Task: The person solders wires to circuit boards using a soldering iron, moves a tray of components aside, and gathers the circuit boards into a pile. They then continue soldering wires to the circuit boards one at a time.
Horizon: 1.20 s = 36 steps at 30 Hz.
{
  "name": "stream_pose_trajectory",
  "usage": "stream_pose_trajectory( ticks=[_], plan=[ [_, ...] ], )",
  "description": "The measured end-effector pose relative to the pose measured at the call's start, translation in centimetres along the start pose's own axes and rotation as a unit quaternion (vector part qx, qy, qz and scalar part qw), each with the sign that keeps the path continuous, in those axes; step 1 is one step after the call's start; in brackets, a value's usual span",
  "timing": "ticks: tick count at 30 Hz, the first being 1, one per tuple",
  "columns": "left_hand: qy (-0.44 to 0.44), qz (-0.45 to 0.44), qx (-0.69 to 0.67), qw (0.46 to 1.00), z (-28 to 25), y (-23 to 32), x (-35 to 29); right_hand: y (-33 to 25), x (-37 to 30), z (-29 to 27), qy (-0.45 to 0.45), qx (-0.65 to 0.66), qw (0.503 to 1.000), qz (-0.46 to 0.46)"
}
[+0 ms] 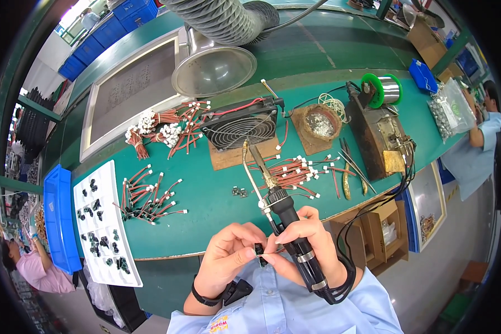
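My left hand (231, 253) pinches a small black electronic part (258, 249) between thumb and fingertips, just in front of my shirt. In my right hand (314, 245) is a soldering iron (284, 206) with a black handle and a thin feed tube along its side. Its tip points up and away, over the fan's wooden base. The right fingertips meet the left ones around the black part; a bit of red wire shows there, but whether they grip it I cannot tell. Beyond my hands, a few tiny dark parts (239, 192) lie on the green bench (206, 195).
Left are a white tray (129, 277) of black parts, a blue bin (61, 222) and wired parts (150, 206). Ahead stand a fan (242, 125) and metal extraction hood (214, 69). Right are wire leads (295, 172), tweezers (359, 172), a solder spool (392, 91) and soldering station (378, 133).
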State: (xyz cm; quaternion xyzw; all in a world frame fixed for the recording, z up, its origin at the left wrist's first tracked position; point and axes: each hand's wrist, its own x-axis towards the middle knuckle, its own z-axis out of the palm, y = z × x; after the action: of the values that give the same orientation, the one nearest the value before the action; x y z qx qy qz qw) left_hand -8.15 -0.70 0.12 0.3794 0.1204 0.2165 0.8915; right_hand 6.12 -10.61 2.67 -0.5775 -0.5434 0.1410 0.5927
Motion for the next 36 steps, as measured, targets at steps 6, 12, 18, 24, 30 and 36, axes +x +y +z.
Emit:
stream_pose_trajectory(
  ticks=[6,12,18,24,30,36],
  plan=[
    [-0.007,0.006,0.000,1.000,-0.17,-0.06,-0.02,-0.31,0.29,-0.11,-0.009,0.010,1.000,0.015],
    [-0.008,0.007,0.005,1.000,-0.28,-0.16,0.03,-0.26,0.17,-0.07,-0.001,0.052,0.998,0.037],
    [-0.009,0.009,0.007,1.000,-0.25,-0.27,0.12,0.01,0.14,-0.38,-0.026,0.034,0.999,0.024],
    [-0.012,0.018,-0.001,1.000,-0.18,-0.43,0.09,-0.01,0.04,-0.38,-0.022,0.033,0.999,0.020],
    [-0.016,0.024,0.012,1.000,-0.28,-0.42,0.07,-0.22,0.05,-0.07,0.011,0.050,0.999,0.019],
    [-0.006,0.010,0.027,1.000,-0.15,-0.09,-0.17,-0.07,0.36,-0.35,-0.010,0.029,0.999,-0.021]
  ],
)
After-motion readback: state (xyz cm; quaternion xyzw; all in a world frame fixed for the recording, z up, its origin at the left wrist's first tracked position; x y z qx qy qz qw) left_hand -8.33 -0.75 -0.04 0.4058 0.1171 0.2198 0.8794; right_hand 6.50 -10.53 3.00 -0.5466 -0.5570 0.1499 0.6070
